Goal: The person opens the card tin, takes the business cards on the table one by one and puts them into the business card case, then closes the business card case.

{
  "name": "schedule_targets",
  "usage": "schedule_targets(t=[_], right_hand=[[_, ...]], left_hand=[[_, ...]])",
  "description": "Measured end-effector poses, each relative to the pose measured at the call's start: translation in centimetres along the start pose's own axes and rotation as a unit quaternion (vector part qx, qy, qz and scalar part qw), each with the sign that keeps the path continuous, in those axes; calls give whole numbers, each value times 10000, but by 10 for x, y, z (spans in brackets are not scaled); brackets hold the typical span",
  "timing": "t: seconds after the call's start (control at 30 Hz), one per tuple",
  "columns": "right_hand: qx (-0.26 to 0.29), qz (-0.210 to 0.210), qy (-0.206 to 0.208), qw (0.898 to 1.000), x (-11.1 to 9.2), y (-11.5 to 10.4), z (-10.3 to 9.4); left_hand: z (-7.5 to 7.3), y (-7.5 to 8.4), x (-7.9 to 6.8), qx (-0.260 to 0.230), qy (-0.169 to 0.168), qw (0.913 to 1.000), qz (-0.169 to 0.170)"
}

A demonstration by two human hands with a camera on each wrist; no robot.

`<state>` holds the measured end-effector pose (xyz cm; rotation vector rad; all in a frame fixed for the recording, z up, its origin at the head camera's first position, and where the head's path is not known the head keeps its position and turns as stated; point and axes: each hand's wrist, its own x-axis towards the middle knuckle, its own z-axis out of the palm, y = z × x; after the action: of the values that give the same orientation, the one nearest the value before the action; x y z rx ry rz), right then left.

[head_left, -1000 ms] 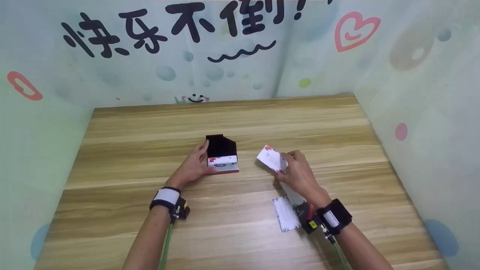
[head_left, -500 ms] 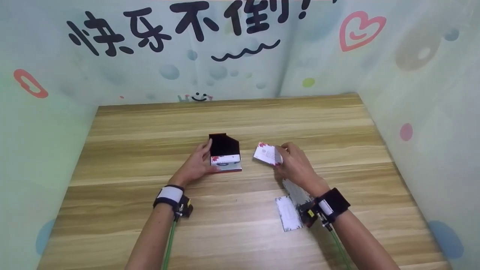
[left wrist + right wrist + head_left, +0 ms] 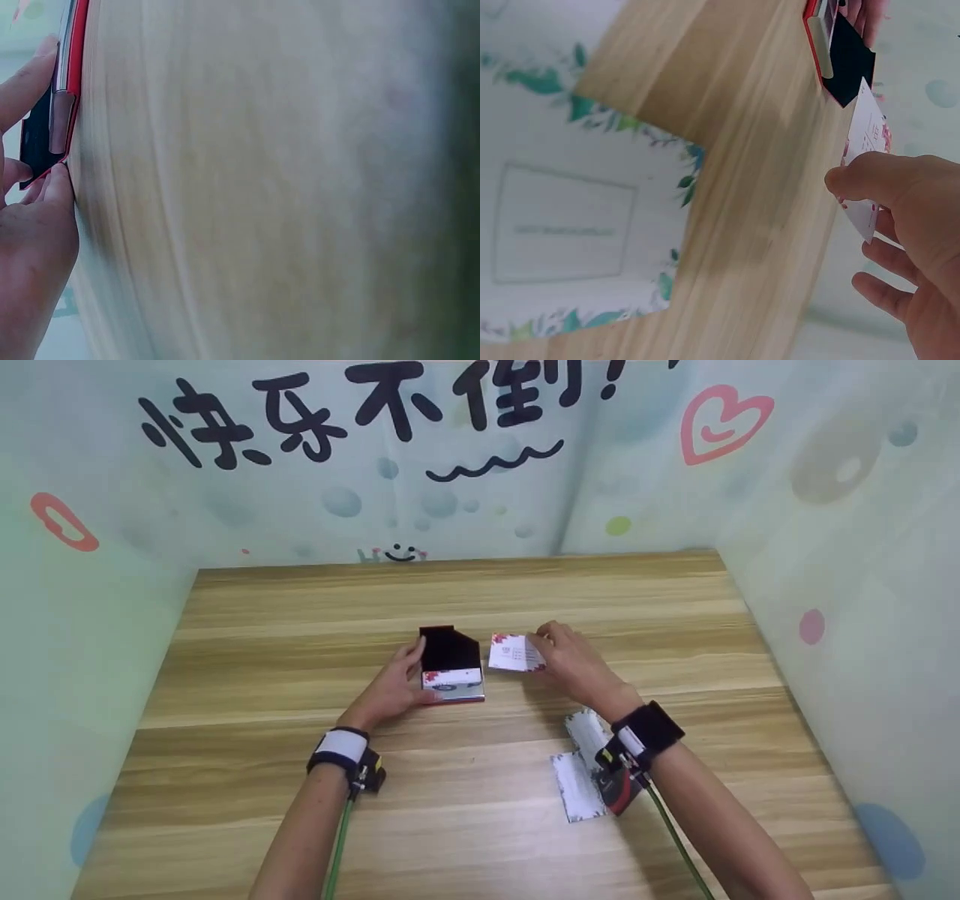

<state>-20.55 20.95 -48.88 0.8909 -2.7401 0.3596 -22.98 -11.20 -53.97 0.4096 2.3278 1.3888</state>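
Note:
An opened card case (image 3: 450, 652), red outside, black inside the lid and silver at the front, lies on the table with a flower-printed white card (image 3: 459, 677) in it. My left hand (image 3: 390, 684) grips its left side, thumb at the front edge and fingers by the lid; the left wrist view shows the case's red edge (image 3: 76, 56) near the tabletop. To the right of the case, my right hand (image 3: 576, 660) pinches a white business card (image 3: 511, 652) with red flowers between thumb and fingers. In the right wrist view that card (image 3: 866, 124) overlaps the lid's corner.
Two leaf-bordered cards, one nearer (image 3: 577, 787) and one farther (image 3: 586, 729), lie on the wooden table (image 3: 300, 615) under the right forearm. Beside them a black-and-red item (image 3: 624, 793) is partly hidden by the wrist camera. Printed walls enclose the back and sides.
My right hand has moved left and away from me, bringing the business card close beside the case and turning it nearly level. My left hand keeps its hold on the case.

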Motion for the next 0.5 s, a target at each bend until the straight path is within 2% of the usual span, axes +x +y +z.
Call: schedule_targets(t=[0.23, 0.37, 0.4, 0.5], right_hand=[[68, 327, -340, 9989, 15, -6, -2], [-23, 404, -479, 9980, 25, -10, -2], [-52, 407, -510, 9979, 27, -11, -2], [-77, 400, -606, 9973, 36, -15, -3]], left_hand=[[0, 5, -1, -143, 31, 9999, -11], [0, 4, -1, -119, 11, 9999, -44], [0, 0, 1, -99, 19, 9999, -36], [-1, 0, -1, -254, -28, 9997, -40]])
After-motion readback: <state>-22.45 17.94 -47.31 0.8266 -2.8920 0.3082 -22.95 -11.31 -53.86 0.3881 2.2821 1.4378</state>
